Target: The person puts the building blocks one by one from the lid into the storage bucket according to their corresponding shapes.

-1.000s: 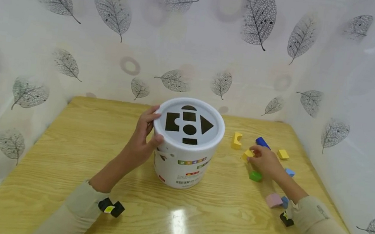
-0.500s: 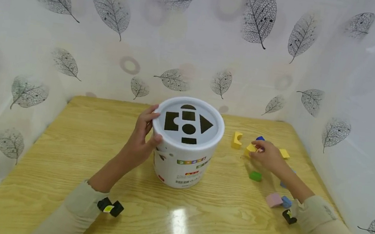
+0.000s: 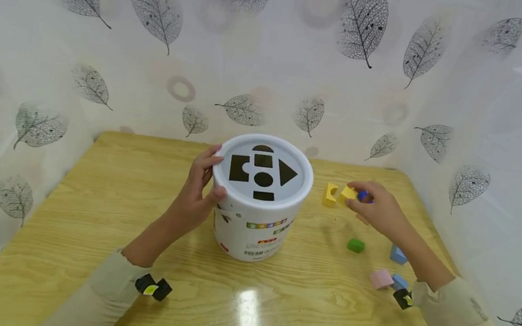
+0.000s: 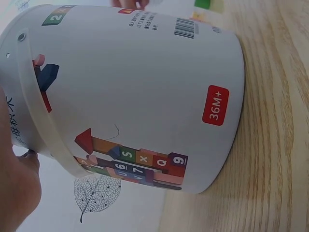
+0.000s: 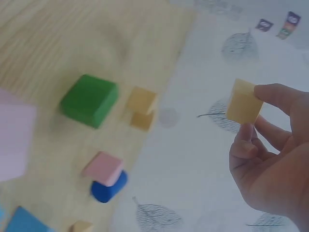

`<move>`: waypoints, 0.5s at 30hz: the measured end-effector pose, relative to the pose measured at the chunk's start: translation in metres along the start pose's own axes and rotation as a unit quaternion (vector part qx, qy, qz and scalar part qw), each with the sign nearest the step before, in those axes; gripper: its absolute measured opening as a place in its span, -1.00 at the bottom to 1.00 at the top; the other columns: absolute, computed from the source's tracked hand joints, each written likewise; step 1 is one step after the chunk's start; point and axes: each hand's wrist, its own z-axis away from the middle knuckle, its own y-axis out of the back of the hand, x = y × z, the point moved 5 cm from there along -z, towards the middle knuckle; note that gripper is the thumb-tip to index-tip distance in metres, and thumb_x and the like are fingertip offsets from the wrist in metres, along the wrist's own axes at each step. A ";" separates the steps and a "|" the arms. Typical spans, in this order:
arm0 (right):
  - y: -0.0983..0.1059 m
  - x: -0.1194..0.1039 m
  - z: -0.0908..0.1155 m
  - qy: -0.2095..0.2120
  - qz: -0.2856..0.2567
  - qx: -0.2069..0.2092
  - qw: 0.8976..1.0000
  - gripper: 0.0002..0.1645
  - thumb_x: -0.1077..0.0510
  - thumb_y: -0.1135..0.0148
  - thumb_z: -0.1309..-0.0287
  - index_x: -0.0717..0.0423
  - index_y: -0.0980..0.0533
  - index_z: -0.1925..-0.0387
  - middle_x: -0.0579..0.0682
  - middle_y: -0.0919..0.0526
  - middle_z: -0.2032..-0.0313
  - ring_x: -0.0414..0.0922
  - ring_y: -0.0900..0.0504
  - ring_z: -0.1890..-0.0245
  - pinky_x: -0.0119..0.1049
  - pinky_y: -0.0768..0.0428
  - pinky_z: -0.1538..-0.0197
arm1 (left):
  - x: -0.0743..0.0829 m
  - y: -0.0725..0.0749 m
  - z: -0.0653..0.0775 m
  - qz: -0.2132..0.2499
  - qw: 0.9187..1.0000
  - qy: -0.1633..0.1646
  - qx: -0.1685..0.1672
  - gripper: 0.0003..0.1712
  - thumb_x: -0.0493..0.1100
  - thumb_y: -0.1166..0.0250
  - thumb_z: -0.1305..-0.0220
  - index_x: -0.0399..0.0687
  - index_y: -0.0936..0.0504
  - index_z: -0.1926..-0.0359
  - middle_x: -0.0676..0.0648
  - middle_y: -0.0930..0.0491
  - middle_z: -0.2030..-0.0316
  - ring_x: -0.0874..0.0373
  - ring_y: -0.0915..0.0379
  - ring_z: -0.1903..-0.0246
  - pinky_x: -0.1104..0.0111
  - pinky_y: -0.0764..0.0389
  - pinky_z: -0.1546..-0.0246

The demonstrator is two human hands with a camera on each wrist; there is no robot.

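Observation:
A white bucket with a shape-cutout lid stands upright on the table. My left hand grips its left side at the rim, thumb in front and fingers behind. The left wrist view shows part of that hand beside the printed bucket wall. Between thumb and fingertips, my right hand pinches a yellow block, seen raised in the right wrist view with one flat square face. Just left of it in the head view is a yellow arch block; a blue cylinder shows behind the fingers.
A green block, a pink block and two light-blue blocks lie on the wooden table right of the bucket. A smaller pink block sits by the blue cylinder. Leaf-printed sheeting encloses the table's back and sides.
My right hand has lifted the yellow block and moved it away from me, toward the arch block. The left hand and the bucket have stayed in place.

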 end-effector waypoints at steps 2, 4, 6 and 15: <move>0.005 -0.012 0.002 0.007 -0.004 0.003 1.000 -0.36 -0.09 -0.24 -0.39 0.16 -0.42 -0.34 0.16 -0.50 -0.14 -0.02 -0.49 0.15 -0.26 -0.53 0.26 | 0.001 0.000 0.000 0.001 1.000 0.000 -0.001 -0.05 0.44 -0.02 -0.39 -0.18 -0.06 -0.43 -0.12 0.14 -0.57 -0.08 0.12 -0.56 0.16 -0.10 -0.51; 0.010 -0.023 0.003 0.014 -0.009 0.011 1.000 -0.38 -0.09 -0.25 -0.38 0.12 -0.44 -0.33 0.14 -0.52 -0.15 -0.03 -0.50 0.15 -0.28 -0.54 0.28 | 0.001 0.000 0.000 0.000 1.000 0.002 -0.001 -0.04 0.44 -0.02 -0.38 -0.19 -0.06 -0.42 -0.12 0.14 -0.57 -0.08 0.11 -0.56 0.16 -0.09 -0.51; 0.014 -0.034 0.004 0.025 -0.012 0.019 0.999 -0.40 -0.09 -0.26 -0.37 0.08 -0.45 -0.32 0.11 -0.52 -0.17 -0.04 -0.49 0.14 -0.29 -0.52 0.29 | 0.002 0.000 0.000 0.001 1.000 0.003 0.000 -0.04 0.45 -0.01 -0.37 -0.19 -0.06 -0.42 -0.12 0.14 -0.57 -0.08 0.11 -0.56 0.17 -0.09 -0.51; 0.027 -0.081 0.004 0.064 -0.044 0.030 0.997 -0.45 -0.08 -0.28 -0.36 -0.05 -0.49 -0.30 -0.03 -0.53 -0.03 -0.11 -0.46 0.13 -0.36 -0.51 0.20 | 0.001 0.001 0.000 0.000 1.000 -0.002 -0.002 -0.05 0.44 -0.01 -0.38 -0.15 -0.06 -0.43 -0.10 0.15 -0.58 -0.09 0.08 -0.55 0.12 -0.13 -0.50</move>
